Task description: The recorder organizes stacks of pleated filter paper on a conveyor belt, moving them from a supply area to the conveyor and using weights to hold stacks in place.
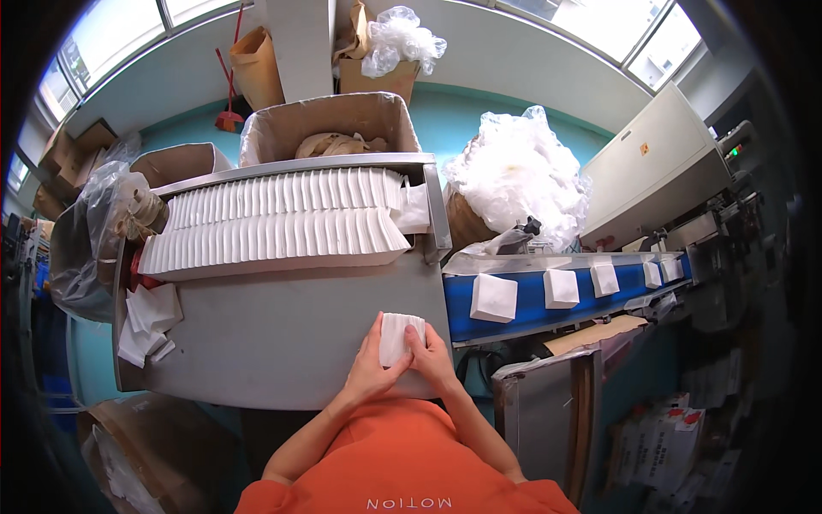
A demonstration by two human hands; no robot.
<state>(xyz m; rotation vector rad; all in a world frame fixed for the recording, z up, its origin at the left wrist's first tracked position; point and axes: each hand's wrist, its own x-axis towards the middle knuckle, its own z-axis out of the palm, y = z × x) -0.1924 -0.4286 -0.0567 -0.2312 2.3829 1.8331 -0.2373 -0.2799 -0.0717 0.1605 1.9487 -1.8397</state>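
Note:
A small stack of folded white paper napkins (393, 337) is held upright between my two hands, close to my body at the front edge of the grey metal table (274, 334). My left hand (368, 367) wraps the stack's left side. On the other side my right hand (435, 360) closes round it, its thumb lying across the front. Farther back on the table, two long rows of similar white napkin stacks (274, 242) stand packed side by side. Loose white paper (150, 321) lies crumpled at the table's left end.
To the right, a blue conveyor belt (528, 301) carries several spaced napkin stacks (494, 298). Behind it sits a big heap of white plastic-wrapped material (522, 171). A large lined carton (330, 116) stands beyond the table. An open brown bag (163, 437) is at the lower left.

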